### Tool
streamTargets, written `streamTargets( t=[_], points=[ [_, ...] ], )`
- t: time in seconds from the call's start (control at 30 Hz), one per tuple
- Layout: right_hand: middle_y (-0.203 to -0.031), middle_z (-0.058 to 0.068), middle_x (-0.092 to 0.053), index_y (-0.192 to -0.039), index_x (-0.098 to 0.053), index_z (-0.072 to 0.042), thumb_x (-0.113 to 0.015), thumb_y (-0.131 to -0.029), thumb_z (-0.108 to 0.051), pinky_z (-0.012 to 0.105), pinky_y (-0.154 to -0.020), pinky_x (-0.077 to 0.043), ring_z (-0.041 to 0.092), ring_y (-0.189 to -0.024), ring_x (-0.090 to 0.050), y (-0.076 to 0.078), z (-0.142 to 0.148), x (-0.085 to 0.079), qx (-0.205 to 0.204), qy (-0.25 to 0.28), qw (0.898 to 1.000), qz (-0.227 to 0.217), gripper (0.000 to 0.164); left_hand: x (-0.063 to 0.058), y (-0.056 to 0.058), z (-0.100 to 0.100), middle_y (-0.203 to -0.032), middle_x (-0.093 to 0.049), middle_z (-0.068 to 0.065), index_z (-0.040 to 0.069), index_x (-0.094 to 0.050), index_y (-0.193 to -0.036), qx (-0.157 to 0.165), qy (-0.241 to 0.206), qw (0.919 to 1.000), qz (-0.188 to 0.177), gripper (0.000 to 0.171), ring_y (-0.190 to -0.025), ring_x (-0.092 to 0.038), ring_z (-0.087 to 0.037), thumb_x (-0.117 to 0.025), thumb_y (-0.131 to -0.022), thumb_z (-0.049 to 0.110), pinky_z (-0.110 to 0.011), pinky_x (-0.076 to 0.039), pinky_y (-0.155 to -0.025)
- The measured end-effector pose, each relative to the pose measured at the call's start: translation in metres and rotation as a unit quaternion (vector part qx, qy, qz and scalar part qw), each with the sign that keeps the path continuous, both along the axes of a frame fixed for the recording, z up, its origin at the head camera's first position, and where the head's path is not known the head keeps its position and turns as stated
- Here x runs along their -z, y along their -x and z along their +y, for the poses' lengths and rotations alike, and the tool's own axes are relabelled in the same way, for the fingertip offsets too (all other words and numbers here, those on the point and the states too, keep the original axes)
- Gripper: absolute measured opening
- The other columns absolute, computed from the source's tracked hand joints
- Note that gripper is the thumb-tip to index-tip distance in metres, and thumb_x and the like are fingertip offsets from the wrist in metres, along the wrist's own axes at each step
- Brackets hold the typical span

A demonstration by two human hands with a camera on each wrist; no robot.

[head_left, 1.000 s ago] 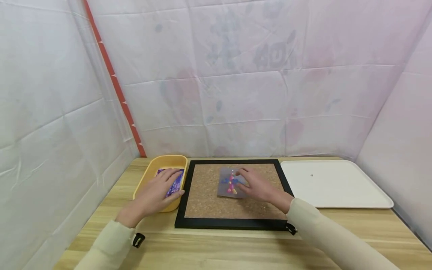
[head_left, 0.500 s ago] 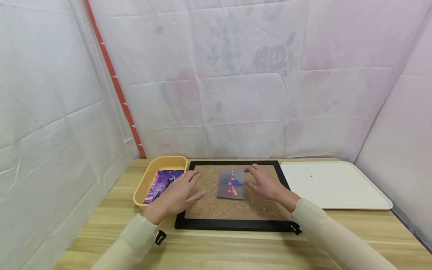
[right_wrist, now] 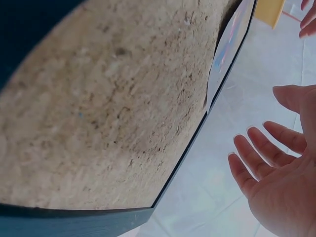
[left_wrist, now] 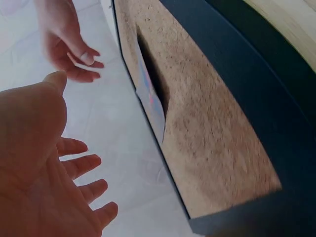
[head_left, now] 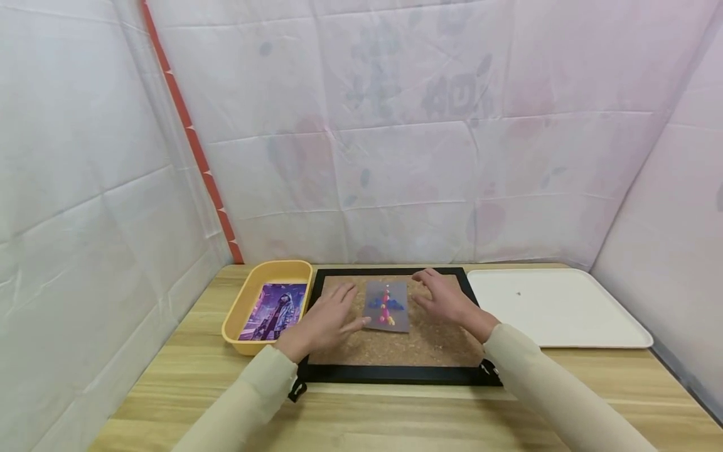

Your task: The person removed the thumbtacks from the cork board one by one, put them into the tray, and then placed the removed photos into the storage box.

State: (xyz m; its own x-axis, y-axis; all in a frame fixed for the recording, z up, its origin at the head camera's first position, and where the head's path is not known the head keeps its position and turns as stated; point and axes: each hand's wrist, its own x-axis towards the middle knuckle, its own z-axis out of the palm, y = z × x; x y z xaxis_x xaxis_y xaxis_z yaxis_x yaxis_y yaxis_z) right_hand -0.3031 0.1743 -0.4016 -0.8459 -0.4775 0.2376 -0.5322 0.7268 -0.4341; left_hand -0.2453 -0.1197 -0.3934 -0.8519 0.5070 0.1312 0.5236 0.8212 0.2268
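A small picture card [head_left: 387,306] with a pink, blue and yellow figure on grey lies on the cork board [head_left: 440,345], near its middle. In both wrist views parts of the card [left_wrist: 151,94] curl up off the cork. My left hand [head_left: 327,320] hovers over the board's left part, fingers spread, thumb tip right at the card's left edge. On the other side, my right hand [head_left: 446,300] is held over the board just right of the card, fingers loosely bent with nothing between them. The right wrist view shows its palm [right_wrist: 281,192] empty.
A yellow bin [head_left: 233,326] left of the board holds a purple picture card [head_left: 277,311] of a hooded figure. The board has a raised black frame [head_left: 395,375]. To the right lies a white tray [head_left: 565,307] with a tiny dark thing on it. White sheeting [head_left: 395,157] encloses the table.
My left hand has moved right, from over the yellow bin to beside the small card, uncovering the purple card. My right hand has drawn back slightly right, off the small card.
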Motion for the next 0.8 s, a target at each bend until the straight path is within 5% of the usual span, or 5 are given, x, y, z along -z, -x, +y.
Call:
streamTargets(
  t=[0.27,0.8],
  points=[
    [-0.135,0.023,-0.057,-0.137,-0.055,0.003,-0.063,-0.103,-0.019,0.056,-0.098,-0.051,0.04,-0.123,-0.059,0.006,-0.001,-0.006,0.012,-0.005,1.0,0.002,0.041,0.011,0.013,0.014,-0.166,-0.023,-0.023,-0.003,-0.023,-0.161,0.016,-0.008,0.9998,-0.006,0.081,-0.155,-0.018,-0.041,-0.05,-0.106,0.05,-0.058,-0.019,-0.123],
    [-0.136,0.022,-0.057,-0.14,-0.054,0.002,-0.063,-0.103,-0.023,0.055,-0.101,-0.049,0.038,-0.124,-0.058,0.017,-0.009,-0.014,0.022,-0.021,1.0,0.001,0.045,0.023,0.041,0.024,-0.171,-0.005,-0.02,-0.002,-0.009,-0.163,-0.007,0.046,0.9911,-0.125,0.09,-0.157,-0.007,-0.037,-0.044,-0.105,0.057,-0.049,-0.017,-0.126]
  ],
)
